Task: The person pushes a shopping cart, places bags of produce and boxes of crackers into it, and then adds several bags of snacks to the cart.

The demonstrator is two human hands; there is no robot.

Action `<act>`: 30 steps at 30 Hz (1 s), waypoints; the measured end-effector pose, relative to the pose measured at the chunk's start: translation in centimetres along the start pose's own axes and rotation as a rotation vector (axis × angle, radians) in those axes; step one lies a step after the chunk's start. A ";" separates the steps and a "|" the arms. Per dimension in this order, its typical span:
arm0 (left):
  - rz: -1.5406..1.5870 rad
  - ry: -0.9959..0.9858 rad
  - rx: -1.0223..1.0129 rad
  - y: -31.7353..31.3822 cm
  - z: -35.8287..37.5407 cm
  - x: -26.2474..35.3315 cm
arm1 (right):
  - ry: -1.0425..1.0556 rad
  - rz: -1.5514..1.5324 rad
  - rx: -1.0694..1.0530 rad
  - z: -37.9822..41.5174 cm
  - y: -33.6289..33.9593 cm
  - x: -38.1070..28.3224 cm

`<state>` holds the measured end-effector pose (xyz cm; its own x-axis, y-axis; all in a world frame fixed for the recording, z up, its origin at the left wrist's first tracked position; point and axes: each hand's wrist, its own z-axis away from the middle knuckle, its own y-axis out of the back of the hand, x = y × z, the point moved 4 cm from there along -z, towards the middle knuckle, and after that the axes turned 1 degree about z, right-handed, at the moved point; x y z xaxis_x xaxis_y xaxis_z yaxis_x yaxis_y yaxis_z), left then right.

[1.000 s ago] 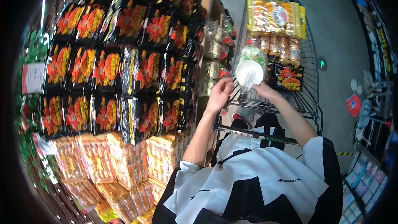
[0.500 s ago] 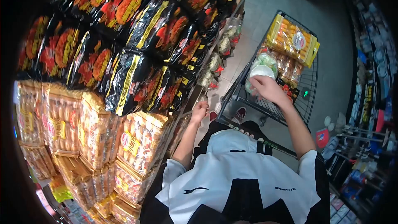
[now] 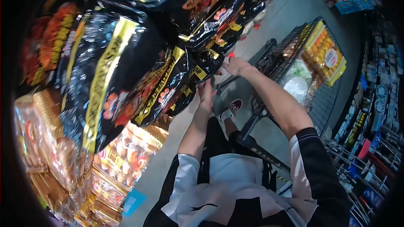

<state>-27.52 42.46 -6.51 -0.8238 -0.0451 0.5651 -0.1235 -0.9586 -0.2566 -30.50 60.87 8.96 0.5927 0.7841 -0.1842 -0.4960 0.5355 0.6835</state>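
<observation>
left hand (image 3: pixel 205 93) loosely open under black packets (image 3: pixel 166 86); right hand (image 3: pixel 235 66) at their edge, grip unclear; loaded cart (image 3: pixel 325 108) nearby

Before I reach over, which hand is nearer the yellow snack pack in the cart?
Right. Your right hand is outside the cart, left of the yellow snack pack; your left hand is farther left and closer to your body.

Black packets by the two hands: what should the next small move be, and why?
I would probably bring the left hand in and close its fingers on the nearest black packet. They look open beside that packet, and the right hand is already at its other side. Whether either hand touches it is hard to tell.
</observation>
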 end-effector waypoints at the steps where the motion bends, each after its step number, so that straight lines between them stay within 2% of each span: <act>1: 0.037 -0.002 -0.013 -0.2 -1.3 -0.4 | -0.035 -0.022 0.000 -1.6 -0.7 0.2; 2: 0.088 -0.013 -0.051 0.2 -4.4 -2.5 | 0.021 -0.066 0.066 -4.2 -2.0 0.8; 3: 0.112 -0.060 -0.192 0.6 -5.6 -3.0 | 0.081 -0.100 0.131 -7.4 -4.2 2.0; 4: 0.172 -0.069 -0.234 0.7 -6.5 -3.0 | 0.149 -0.128 0.196 -9.0 -5.1 2.3; 6: 0.296 -0.061 -0.252 0.9 -7.5 -3.2 | 0.278 -0.152 0.150 -10.5 -6.6 3.0; 9: 0.392 -0.046 -0.232 1.5 -8.0 -2.8 | 0.369 -0.202 0.186 -18.6 -12.0 5.0; 10: 0.405 -0.041 -0.232 1.9 -8.1 -2.8 | 0.457 -0.152 0.286 -20.9 -13.7 5.9; 14: 0.442 -0.024 -0.216 3.3 -8.8 -3.1 | 0.418 -0.137 0.284 -13.3 -7.9 1.3; 17: 0.448 -0.024 -0.207 3.9 -9.1 -2.9 | 0.430 -0.022 0.305 -16.3 -9.8 0.8; 18: 0.454 -0.024 -0.210 3.9 -9.2 -2.7 | 0.397 -0.062 0.187 -13.0 -6.9 -0.3; 19: 0.455 -0.022 -0.212 3.7 -9.3 -2.6 | 0.315 -0.144 0.196 -12.7 -6.9 0.1; 21: 0.468 -0.021 -0.214 3.7 -9.5 -2.6 | 0.294 -0.110 0.154 -14.1 -7.6 0.1; 24: 0.493 -0.030 -0.209 3.5 -9.7 -2.1 | 0.439 0.081 0.196 -15.7 -9.2 0.5; 25: 0.503 -0.033 -0.214 3.5 -9.8 -1.9 | 0.388 0.081 0.123 -16.2 -9.3 0.9; 28: 0.520 -0.045 -0.227 3.1 -10.3 -1.4 | 0.482 0.193 0.153 -15.9 -9.0 0.5; 30: 0.529 -0.048 -0.238 2.9 -10.6 -1.1 | 0.519 0.116 0.215 -14.9 -8.8 0.7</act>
<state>-32.84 42.73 -16.16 -0.7818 -0.5191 0.3454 0.1728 -0.7126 -0.6800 -35.18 61.37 -7.76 0.1257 0.9141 -0.3855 -0.3670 0.4038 0.8380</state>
